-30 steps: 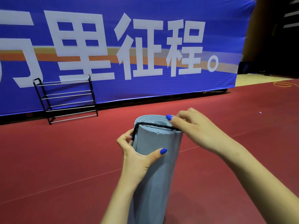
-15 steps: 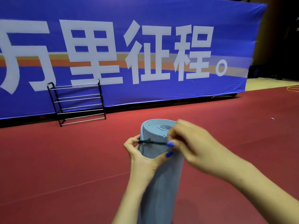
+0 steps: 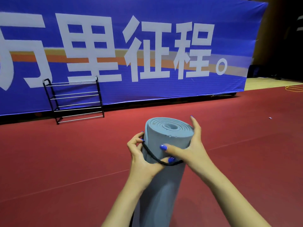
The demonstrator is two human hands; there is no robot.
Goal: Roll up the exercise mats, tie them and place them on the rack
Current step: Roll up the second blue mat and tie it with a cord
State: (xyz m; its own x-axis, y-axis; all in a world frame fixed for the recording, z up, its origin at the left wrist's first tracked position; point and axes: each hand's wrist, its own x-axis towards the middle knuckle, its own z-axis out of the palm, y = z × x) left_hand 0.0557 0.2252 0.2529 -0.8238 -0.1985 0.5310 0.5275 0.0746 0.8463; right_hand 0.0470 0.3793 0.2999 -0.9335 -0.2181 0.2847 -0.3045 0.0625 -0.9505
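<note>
Head view: a person's left hand (image 3: 144,163) and right hand (image 3: 191,149) are grasping an upright rolled mat (image 3: 164,177), fingers seating a black cord (image 3: 154,157) round it; the rack (image 3: 73,99) is standing far left.

It looked like a big sports hall or gym. A red floor (image 3: 49,161) with thin lines covered most of the frame. A huge blue banner (image 3: 147,17) with big white letters hung across the top. A black metal rack (image 3: 73,100) stood at the left, and yellow wooden flooring (image 3: 262,82) showed at the far right.
</note>
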